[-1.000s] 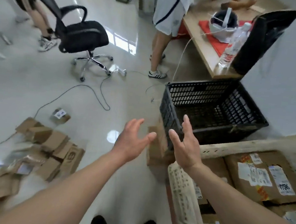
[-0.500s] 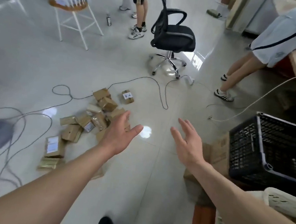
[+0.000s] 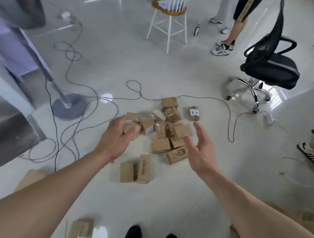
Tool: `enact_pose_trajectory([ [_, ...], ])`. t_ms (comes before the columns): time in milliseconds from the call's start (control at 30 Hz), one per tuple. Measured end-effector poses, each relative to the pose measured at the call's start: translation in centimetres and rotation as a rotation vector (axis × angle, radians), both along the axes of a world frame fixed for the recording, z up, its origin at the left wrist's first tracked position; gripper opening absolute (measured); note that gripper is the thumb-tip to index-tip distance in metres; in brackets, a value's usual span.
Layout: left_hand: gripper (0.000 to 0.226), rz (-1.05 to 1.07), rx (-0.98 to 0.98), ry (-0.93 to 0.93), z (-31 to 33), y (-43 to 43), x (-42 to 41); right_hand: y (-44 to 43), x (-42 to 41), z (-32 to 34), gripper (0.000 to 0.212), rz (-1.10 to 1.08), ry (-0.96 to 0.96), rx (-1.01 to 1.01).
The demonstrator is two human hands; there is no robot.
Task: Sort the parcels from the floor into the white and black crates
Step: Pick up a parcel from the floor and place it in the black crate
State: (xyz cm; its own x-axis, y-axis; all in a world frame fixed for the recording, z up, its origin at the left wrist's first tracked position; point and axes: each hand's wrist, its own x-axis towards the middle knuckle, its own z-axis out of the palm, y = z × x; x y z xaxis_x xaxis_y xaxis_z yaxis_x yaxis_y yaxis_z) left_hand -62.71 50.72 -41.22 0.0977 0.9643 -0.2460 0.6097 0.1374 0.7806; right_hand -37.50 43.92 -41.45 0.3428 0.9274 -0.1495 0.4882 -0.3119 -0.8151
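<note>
While both arms are stretched out over the floor (image 3: 176, 72), nothing is held in either hand, fwiw. The left hand (image 3: 116, 140) is seen with its fingers (image 3: 117, 121) loosely curled downward, overlapping the 9 o'clock edge of the parcel pile (image 3: 164, 128) in the view. Whether anything is actually touched there can't be told, but no parcel is gripped. The right hand (image 3: 200, 151) is held with the palm turned inward and its fingers (image 3: 201, 131) spread and fairly straight, at the pile's 4 o'clock side, empty as well.

The brown cardboard parcels are heaped on the glossy white floor, pretty much mid-view. A single parcel with a white label (image 3: 193, 113) is set just apart at the pile's 1 o'clock. At 6 o'clock, a tall box printed SIBIONICS (image 3: 144, 168) is stood right against a plain box (image 3: 126, 172), both a bit apart from the heap. One more taped parcel (image 3: 80, 232) is found at the bottom edge, at 9 o'clock of the wearer's black shoes (image 3: 133, 237).

Dark cables (image 3: 202, 97) are looped across the floor, one of them run just past the pile's 12 o'clock side. A round fan base (image 3: 68, 106) is parked at 9 o'clock of the pile, a white wooden chair (image 3: 170, 14) well off at 12, and a black office chair (image 3: 270, 70) at 2 o'clock. Other people's legs and sneakers (image 3: 221, 48) can be made out between the two chairs.
</note>
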Motion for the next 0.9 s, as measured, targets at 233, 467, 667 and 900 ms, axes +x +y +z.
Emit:
enact_pose_trajectory([
  [233, 0.065, 0.284, -0.018, -0.015, 0.6, -1.8, -7.8, 5.2, -7.0, 0.1, 0.085, 0.276, -0.003, 0.021],
  [467, 0.063, 0.539, -0.040, 0.021, 0.7, -5.4, -12.6, 8.3, -11.6, -0.5, 0.080, 0.496, 0.010, -0.026],
  [667, 0.084, 0.693, -0.065, 0.006, 1.1, -8.7, -15.7, 9.4, -15.0, -1.3, 0.086, 0.652, -0.032, -0.060],
  [900, 0.089, 0.749, -0.071, -0.017, 0.5, -9.4, -16.9, 10.8, -16.6, -0.8, 0.068, 0.699, -0.009, -0.043],
])
